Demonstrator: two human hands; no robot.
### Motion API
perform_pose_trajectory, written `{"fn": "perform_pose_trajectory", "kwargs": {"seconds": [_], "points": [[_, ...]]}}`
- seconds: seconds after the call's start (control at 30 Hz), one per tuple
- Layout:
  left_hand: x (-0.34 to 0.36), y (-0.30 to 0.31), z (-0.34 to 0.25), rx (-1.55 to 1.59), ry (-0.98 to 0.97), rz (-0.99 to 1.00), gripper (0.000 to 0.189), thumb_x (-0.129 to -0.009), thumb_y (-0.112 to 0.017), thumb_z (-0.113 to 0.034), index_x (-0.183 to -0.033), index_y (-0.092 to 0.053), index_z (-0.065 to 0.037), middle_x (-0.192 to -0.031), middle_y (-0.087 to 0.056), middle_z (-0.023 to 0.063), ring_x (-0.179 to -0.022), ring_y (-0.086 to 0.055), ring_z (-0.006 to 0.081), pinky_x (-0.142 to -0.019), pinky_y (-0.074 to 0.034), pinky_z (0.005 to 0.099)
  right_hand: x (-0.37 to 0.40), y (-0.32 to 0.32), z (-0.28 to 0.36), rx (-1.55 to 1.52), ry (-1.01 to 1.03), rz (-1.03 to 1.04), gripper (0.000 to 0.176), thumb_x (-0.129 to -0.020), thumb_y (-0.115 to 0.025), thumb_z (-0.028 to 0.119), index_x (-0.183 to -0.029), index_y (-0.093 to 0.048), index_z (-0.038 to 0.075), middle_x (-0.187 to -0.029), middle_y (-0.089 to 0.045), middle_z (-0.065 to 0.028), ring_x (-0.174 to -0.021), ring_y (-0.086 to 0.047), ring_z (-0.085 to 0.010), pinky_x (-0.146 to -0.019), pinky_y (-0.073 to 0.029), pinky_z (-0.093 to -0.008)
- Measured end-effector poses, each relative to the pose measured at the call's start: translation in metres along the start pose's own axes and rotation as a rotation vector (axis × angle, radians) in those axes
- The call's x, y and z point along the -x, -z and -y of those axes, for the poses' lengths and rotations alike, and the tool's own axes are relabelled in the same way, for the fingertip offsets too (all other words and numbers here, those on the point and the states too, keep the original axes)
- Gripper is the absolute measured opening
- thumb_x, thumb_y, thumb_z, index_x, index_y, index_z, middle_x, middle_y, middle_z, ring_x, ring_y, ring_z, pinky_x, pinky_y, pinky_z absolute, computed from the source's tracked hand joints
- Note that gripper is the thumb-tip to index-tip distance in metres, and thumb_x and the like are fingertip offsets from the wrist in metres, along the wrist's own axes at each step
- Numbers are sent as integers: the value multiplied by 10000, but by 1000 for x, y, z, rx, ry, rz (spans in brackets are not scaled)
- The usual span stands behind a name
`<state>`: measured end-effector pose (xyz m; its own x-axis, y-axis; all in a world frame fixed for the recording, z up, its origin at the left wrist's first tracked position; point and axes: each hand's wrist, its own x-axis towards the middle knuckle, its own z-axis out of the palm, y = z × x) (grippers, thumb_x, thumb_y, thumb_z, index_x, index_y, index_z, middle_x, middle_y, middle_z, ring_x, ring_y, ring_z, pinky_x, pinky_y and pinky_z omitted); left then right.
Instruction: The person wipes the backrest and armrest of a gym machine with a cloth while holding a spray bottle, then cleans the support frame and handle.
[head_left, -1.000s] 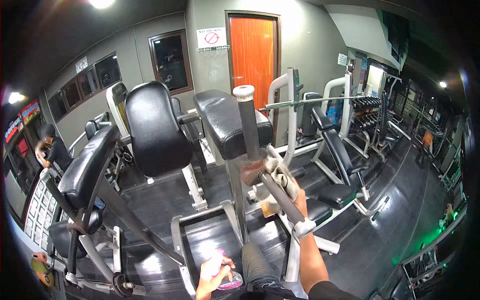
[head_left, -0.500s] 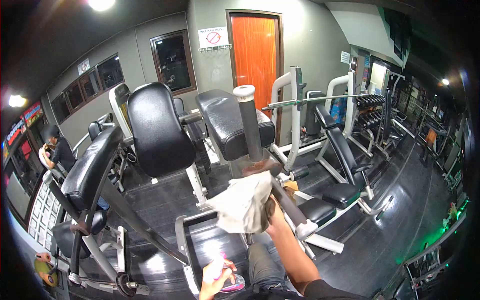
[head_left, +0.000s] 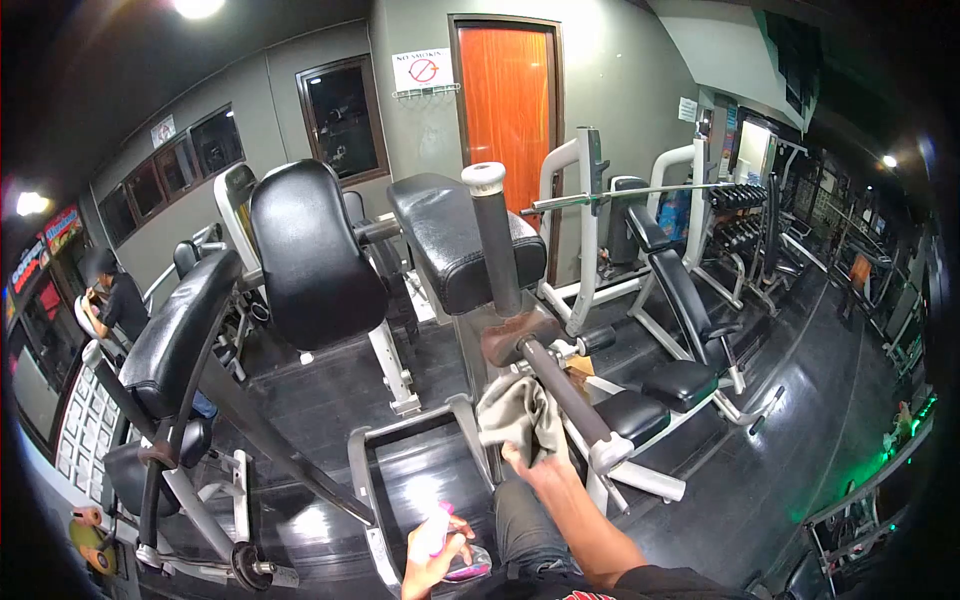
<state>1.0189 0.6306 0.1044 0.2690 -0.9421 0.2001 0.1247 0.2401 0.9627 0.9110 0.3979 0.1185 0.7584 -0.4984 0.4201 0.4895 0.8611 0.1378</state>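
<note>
My right hand [head_left: 535, 468] is closed on a crumpled grey-beige cloth [head_left: 518, 412]. The cloth overlaps the lower side of a dark padded handle [head_left: 570, 390] on a gym machine, close to the handle's bracket [head_left: 518, 338]. Low in the view, my left hand [head_left: 425, 562] grips a spray bottle [head_left: 470, 567] with a pink and white trigger head; the clear body shows partly behind the fingers. Above the cloth stands a second dark handle [head_left: 495, 250] with a white end cap, beside a black arm pad [head_left: 450, 240].
A black backrest [head_left: 315, 255] and another padded arm [head_left: 180, 335] with its handle stand to the left. A grey metal footrest frame [head_left: 362, 480] is by my legs. On the right are a bench [head_left: 680, 385], a barbell [head_left: 640, 197] and a dumbbell rack. A person [head_left: 125, 305] sits at far left.
My right hand and the cloth have moved down and slightly right, uncovering the bracket and the handle's upper part. The cloth is more bunched. My left hand and the bottle stay nearly in place.
</note>
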Motion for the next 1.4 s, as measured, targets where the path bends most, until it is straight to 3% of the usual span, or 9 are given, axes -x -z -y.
{"fn": "perform_pose_trajectory", "kwargs": {"seconds": [0.13, 0.17, 0.53, 0.6, 0.67, 0.83, 0.93, 1.07, 1.4], "points": [[-1, -5, -1, 92, 25, -33, 165, -878, -565, 33, -1037, -554, 76, -863, -632, 159, -604, -637, 180, -568, -525, 293, 11, -60, -39, 665, 309, -698, 363, -963, -478, 318, -1245, -521, 94, -1188, -603, -89, -1060, -605, -217, -955, -488, -405], [-3, -7, 0, 94, 28, -32, 165, -878, -565, 33, -1037, -554, 76, -863, -632, 159, -604, -637, 180, -568, -525, 293, 1, -49, -27, 223, -4, -155, 354, -968, -477, 301, -1244, -531, 86, -1189, -606, -97, -1058, -612, -232, -963, -485, -387], [2, -2, 3, 39, -76, -50, 202, -892, -571, 0, -1062, -522, 96, -857, -625, 189, -604, -646, 205, -571, -528, 307, -26, -57, -11, -73, -92, 54, 454, -928, -536, 345, -1299, -480, 91, -1168, -599, -170, -1003, -623, -281, -815, -554, -385], [10, 5, 6, 44, -68, -71, 204, -893, -560, 1, -1067, -516, 99, -851, -623, 198, -599, -649, 215, -566, -531, 315, -16, -62, -9, 247, -16, 346, 480, -930, -514, 376, -1292, -473, 64, -1165, -594, -176, -1027, -612, -298, -827, -553, -401], [15, 11, 8, 2, -45, -91, 364, -911, -615, -232, -1093, -465, 46, -834, -591, 198, -567, -635, 252, -556, -516, 354, 17, -44, 23, 545, 546, -262, 487, -942, -478, 388, -1302, -457, 60, -1197, -571, -180, -1069, -594, -321, -862, -543, -430], [11, 12, 4, 56, -30, -92, 319, -902, -623, -200, -1080, -487, 28, -843, -596, 199, -562, -634, 248, -548, -506, 338, 25, -86, 64, 848, 722, -328, 451, -944, -500, 261, -1333, -414, 50, -1274, -530, -137, -1114, -577, -312, -963, -485, -457], [-2, 8, -2, 40, 16, -78, 184, -874, -560, 29, -1044, -530, 93, -840, -630, 178, -594, -644, 204, -556, -530, 308, 2, -135, 63, 2311, 605, 217, 414, -855, -554, 40, -1264, -504, 2, -1310, -524, -162, -1221, -504, -322, -1045, -363, -413], [-14, 1, -4, 50, -21, -3, 166, -871, -554, 50, -1034, -544, 80, -843, -631, 173, -604, -642, 195, -572, -521, 297, -19, -171, 55, 2267, -23, -56, 449, -873, -508, 29, -1320, -473, 14, -1294, -570, -131, -1121, -578, -241, -971, -402, -313], [-16, 6, 5, 127, -45, 55, 174, -883, -578, -4, -1034, -540, 74, -844, -626, 179, -603, -644, 195, -564, -537, 302, 12, -176, 51, 1488, 787, -277, 495, -943, -517, 402, -1240, -491, 6, -1093, -615, -111, -943, -629, -181, -808, -522, -317]]}}
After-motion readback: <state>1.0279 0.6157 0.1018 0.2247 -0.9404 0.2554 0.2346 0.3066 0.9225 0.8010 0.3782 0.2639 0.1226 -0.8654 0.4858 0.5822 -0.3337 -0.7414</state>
